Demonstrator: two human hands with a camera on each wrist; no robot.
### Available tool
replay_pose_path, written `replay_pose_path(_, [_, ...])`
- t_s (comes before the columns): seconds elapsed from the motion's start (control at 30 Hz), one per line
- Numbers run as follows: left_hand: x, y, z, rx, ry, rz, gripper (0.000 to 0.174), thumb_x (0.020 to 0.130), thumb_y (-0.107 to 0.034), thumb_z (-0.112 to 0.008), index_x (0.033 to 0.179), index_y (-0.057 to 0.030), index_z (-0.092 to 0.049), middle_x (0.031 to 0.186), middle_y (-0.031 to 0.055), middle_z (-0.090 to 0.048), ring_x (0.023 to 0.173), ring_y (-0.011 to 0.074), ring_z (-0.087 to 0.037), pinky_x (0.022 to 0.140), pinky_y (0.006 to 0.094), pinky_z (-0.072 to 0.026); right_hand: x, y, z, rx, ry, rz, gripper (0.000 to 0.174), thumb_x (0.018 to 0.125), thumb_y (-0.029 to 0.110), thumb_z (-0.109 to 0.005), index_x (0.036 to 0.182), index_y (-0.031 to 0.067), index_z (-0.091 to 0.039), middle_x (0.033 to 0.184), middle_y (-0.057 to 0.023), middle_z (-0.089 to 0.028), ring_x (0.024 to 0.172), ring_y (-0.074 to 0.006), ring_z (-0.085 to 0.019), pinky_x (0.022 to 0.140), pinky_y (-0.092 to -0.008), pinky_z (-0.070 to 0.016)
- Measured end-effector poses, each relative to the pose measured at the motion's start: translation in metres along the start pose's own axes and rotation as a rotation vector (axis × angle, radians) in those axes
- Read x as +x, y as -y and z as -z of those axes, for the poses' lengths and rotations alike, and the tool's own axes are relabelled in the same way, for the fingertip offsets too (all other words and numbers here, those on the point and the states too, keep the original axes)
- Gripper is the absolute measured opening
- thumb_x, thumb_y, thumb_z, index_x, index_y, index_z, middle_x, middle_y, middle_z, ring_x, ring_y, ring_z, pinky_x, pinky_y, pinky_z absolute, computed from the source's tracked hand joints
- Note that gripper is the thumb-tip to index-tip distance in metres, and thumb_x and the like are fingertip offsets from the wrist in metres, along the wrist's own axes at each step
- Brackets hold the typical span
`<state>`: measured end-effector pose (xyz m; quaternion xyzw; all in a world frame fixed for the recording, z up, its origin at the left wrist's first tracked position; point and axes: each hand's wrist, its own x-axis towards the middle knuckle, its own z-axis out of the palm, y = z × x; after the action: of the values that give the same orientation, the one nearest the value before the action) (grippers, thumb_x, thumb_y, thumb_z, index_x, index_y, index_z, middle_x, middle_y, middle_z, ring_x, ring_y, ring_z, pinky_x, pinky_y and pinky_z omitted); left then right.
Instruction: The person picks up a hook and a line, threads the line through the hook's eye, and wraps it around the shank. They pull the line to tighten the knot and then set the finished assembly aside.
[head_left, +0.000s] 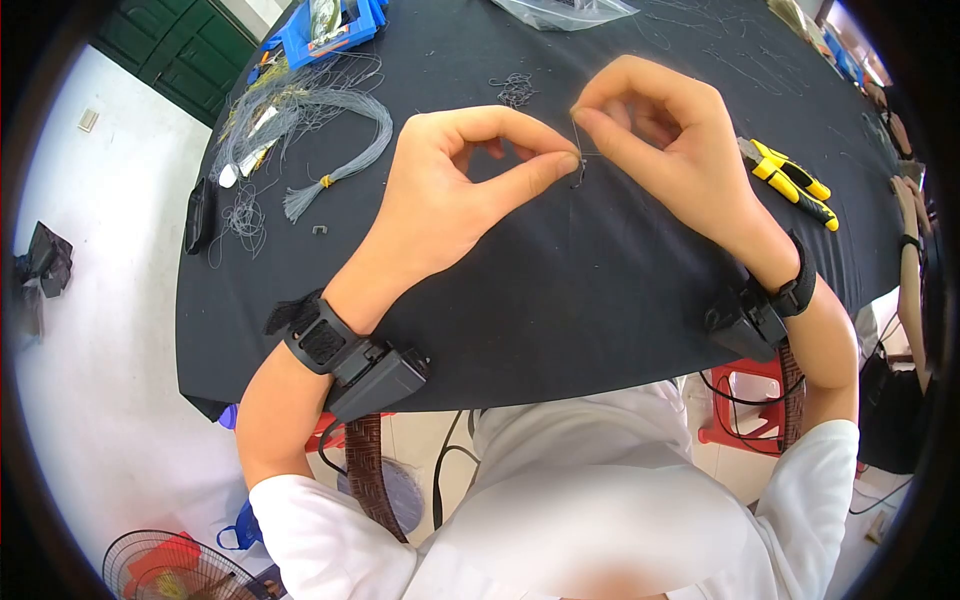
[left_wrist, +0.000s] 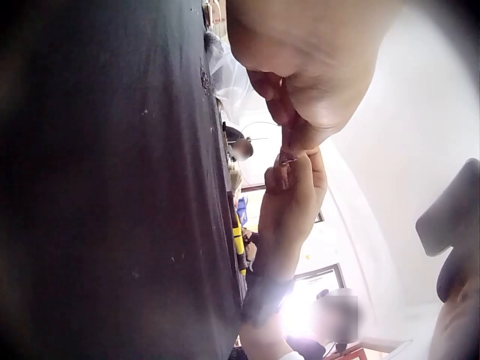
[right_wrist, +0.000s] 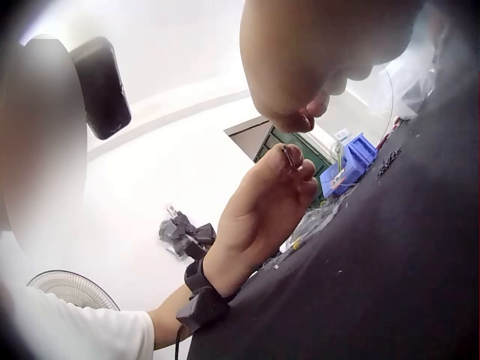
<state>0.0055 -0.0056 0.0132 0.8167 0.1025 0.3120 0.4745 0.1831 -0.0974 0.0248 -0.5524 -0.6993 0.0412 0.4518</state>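
Observation:
My left hand (head_left: 450, 190) pinches a small dark fish hook (head_left: 580, 178) between thumb and forefinger, its lower end showing below the fingertips. In the right wrist view a thin metal bit of the hook (right_wrist: 288, 156) lies against the left fingertips. Just to the right, my right hand (head_left: 685, 150) pinches a fine fishing line (head_left: 577, 135) that runs down toward the left fingertips. Both hands are held over the black-covered table (head_left: 540, 300), fingertips close together. In the left wrist view the right hand (left_wrist: 289, 214) appears beyond the left one.
Yellow-and-black pliers (head_left: 790, 183) lie right of the right hand. A tied bundle of grey line (head_left: 365, 150) and loose tangles sit at left, near a blue bin (head_left: 335, 40). A dark clump (head_left: 515, 90) and a plastic bag (head_left: 565, 10) lie farther back. Another person's arm (head_left: 908, 225) is at right.

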Motion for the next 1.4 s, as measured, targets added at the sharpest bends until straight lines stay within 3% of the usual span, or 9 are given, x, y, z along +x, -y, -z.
replay_pose_path(0.17, [0.000,0.003,0.001,-0.047,-0.035,-0.029,0.011,0.079,0.002,-0.063,0.089,0.0031,-0.064,0.089,0.0079,-0.064,0.083,0.0116,-0.058,0.076,0.0234,-0.0458,-0.003,-0.008,-0.004,0.265,0.157,-0.233,0.011,0.077,0.014,-0.062,0.080,0.0038,-0.060,0.063,0.0035,-0.051,0.055,-0.0031,-0.041,0.050,-0.0204,-0.0327])
replay_pose_path(0.23, [0.001,0.006,-0.001,-0.114,-0.097,-0.027,0.009,0.077,-0.004,-0.065,0.086,-0.0007,-0.067,0.083,0.0035,-0.066,0.076,0.0074,-0.056,0.070,0.0219,-0.0403,-0.005,-0.012,-0.012,0.547,0.207,-0.340,0.013,0.078,0.015,-0.061,0.079,0.0021,-0.060,0.068,0.0029,-0.055,0.061,-0.0033,-0.046,0.055,-0.0195,-0.0362])
replay_pose_path(0.33, [0.000,0.007,-0.001,-0.164,-0.159,-0.003,0.009,0.077,-0.006,-0.066,0.084,-0.0027,-0.068,0.081,0.0016,-0.067,0.074,0.0054,-0.056,0.068,0.0211,-0.0377,-0.003,0.004,-0.005,0.643,0.316,-0.550,0.015,0.079,0.016,-0.060,0.079,0.0009,-0.060,0.073,0.0014,-0.057,0.069,-0.0047,-0.049,0.064,-0.0190,-0.0384])
replay_pose_path(0.67, [0.001,0.005,-0.002,-0.198,-0.189,0.007,0.010,0.077,-0.006,-0.066,0.086,-0.0018,-0.068,0.083,0.0024,-0.067,0.075,0.0056,-0.056,0.068,0.0206,-0.0381,-0.001,-0.005,-0.001,0.558,0.260,-0.615,0.014,0.077,0.021,-0.060,0.075,0.0069,-0.062,0.066,0.0058,-0.050,0.061,-0.0019,-0.040,0.053,-0.0193,-0.0286])
replay_pose_path(0.77, [0.001,0.005,-0.003,-0.189,-0.198,0.005,0.010,0.077,-0.006,-0.066,0.086,-0.0014,-0.068,0.083,0.0029,-0.067,0.075,0.0056,-0.056,0.067,0.0203,-0.0382,-0.003,-0.004,-0.003,0.596,0.293,-0.630,0.014,0.077,0.020,-0.060,0.075,0.0062,-0.062,0.067,0.0052,-0.052,0.062,-0.0018,-0.041,0.054,-0.0189,-0.0304])
replay_pose_path(1.0, [0.002,0.008,-0.003,-0.185,-0.245,0.008,0.011,0.077,-0.010,-0.066,0.085,-0.0024,-0.068,0.081,0.0021,-0.067,0.073,0.0046,-0.055,0.064,0.0192,-0.0373,-0.012,0.010,-0.021,0.739,0.236,-0.491,0.011,0.078,0.013,-0.062,0.073,0.0033,-0.058,0.067,0.0038,-0.054,0.058,-0.0019,-0.045,0.052,-0.0180,-0.0336])
replay_pose_path(1.1, [0.002,0.010,-0.004,-0.128,-0.287,0.019,0.012,0.077,-0.012,-0.067,0.084,-0.0028,-0.068,0.080,0.0017,-0.066,0.070,0.0036,-0.053,0.062,0.0187,-0.0367,-0.012,0.019,-0.013,0.464,0.290,-0.422,0.009,0.076,0.012,-0.062,0.075,0.0040,-0.058,0.063,0.0040,-0.052,0.057,-0.0023,-0.046,0.051,-0.0204,-0.0355])
replay_pose_path(1.27, [0.001,0.011,-0.005,-0.096,-0.310,0.085,0.013,0.076,-0.013,-0.068,0.082,-0.0023,-0.068,0.077,0.0009,-0.066,0.066,0.0027,-0.051,0.059,0.0180,-0.0359,-0.014,0.021,-0.018,0.107,0.155,-0.097,0.007,0.071,0.008,-0.062,0.074,0.0063,-0.056,0.062,-0.0013,-0.051,0.053,-0.0120,-0.049,0.048,-0.0266,-0.0375])
replay_pose_path(1.4, [0.000,0.005,-0.003,-0.020,-0.222,0.128,0.013,0.081,-0.005,-0.063,0.092,0.0022,-0.064,0.087,0.0053,-0.064,0.079,0.0078,-0.058,0.072,0.0197,-0.0447,-0.014,0.022,-0.017,-0.048,0.083,0.150,0.009,0.072,-0.001,-0.063,0.075,0.0018,-0.055,0.066,-0.0039,-0.048,0.055,-0.0115,-0.047,0.045,-0.0226,-0.0329])
